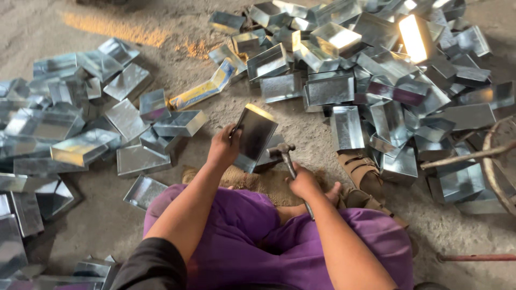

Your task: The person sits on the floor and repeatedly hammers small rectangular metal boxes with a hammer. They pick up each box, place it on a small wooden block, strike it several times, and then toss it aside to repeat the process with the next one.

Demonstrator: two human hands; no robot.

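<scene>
My left hand (223,147) grips the left edge of a shiny sheet-metal tray (255,132), held tilted on edge over a dark block (271,156) on the floor. My right hand (303,181) is closed around the handle of a small hammer (283,152), whose metal head sits just right of the tray's lower part, close to it. I sit on the floor in purple trousers (242,225), with a piece of sacking (252,180) under the work spot.
Heaps of similar metal trays lie to the left (59,129) and across the back and right (376,70). A brown sandal (361,167) lies right of my hand. A round metal frame with a stick (497,161) stands at the right edge; a rusty rod (475,258) lies lower right.
</scene>
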